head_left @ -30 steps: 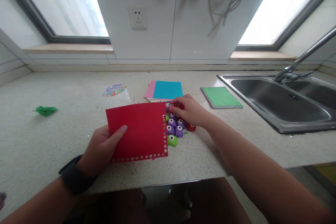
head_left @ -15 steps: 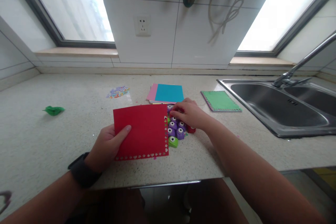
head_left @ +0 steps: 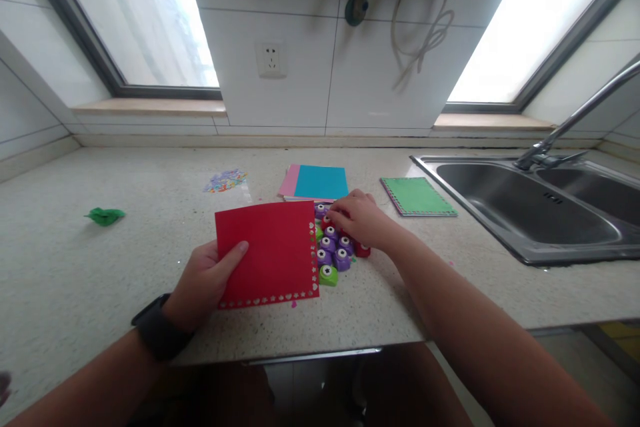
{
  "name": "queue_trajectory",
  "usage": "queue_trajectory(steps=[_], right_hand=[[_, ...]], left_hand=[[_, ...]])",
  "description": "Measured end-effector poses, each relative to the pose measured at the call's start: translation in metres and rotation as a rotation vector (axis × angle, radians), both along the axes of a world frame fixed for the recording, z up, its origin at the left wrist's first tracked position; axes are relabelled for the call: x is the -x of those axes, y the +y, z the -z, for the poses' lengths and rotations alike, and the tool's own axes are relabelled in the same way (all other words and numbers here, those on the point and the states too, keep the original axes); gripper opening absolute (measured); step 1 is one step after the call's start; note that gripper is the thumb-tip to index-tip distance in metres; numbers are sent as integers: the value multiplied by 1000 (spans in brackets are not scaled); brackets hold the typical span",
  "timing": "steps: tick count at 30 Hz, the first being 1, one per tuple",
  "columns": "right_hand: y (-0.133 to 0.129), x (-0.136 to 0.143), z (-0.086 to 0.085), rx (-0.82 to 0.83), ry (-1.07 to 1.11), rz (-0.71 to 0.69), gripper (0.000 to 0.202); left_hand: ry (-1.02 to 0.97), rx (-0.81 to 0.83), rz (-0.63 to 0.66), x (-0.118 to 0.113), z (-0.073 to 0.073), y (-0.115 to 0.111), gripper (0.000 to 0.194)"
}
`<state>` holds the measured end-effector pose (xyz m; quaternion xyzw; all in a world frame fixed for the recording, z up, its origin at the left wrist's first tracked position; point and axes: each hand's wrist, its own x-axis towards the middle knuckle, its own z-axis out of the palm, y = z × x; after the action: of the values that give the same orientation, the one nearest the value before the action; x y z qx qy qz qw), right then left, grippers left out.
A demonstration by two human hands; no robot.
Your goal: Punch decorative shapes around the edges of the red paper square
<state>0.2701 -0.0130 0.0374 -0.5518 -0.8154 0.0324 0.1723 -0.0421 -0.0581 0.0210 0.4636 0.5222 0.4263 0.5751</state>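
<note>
The left hand (head_left: 203, 280) has its grip closed on the left edge of a red card (head_left: 270, 250), held over the worktop (head_left: 280, 340); cut-out shapes (head_left: 273, 298) line the card's bottom and right edges. Just right of the card, the right hand (head_left: 361, 217) curls down over a group of small punches (head_left: 343, 259), and whether its grip is closed on one cannot be told. Beyond the card lie blue and pink sheets (head_left: 321, 181); beyond its left corner, paper bits (head_left: 226, 180); well to its left, a green scrap (head_left: 105, 216); farther right, a green-topped stack (head_left: 420, 197) and the sink (head_left: 530, 203)
</note>
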Motion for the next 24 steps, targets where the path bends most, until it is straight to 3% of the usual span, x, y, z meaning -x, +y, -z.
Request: queue_trajectory(steps=[8,11,15,17,24], right_hand=[[12,-28,-2,-166,288,133,15],[5,-18,-6,-170,272,32,16],[-9,9,-12,-99,36,-225,23],[-12,19,-13,-56,-27,-288,25],[-10,28,-7,3,-48,-252,26]], left_hand=[[-11,-31,-60,0,2,4,28],[-24,-24,-101,-1,2,5,26],[-36,-27,-113,-1,3,6,24],[-29,-29,-113,-1,3,7,24],[-25,-24,-92,-1,3,5,25]])
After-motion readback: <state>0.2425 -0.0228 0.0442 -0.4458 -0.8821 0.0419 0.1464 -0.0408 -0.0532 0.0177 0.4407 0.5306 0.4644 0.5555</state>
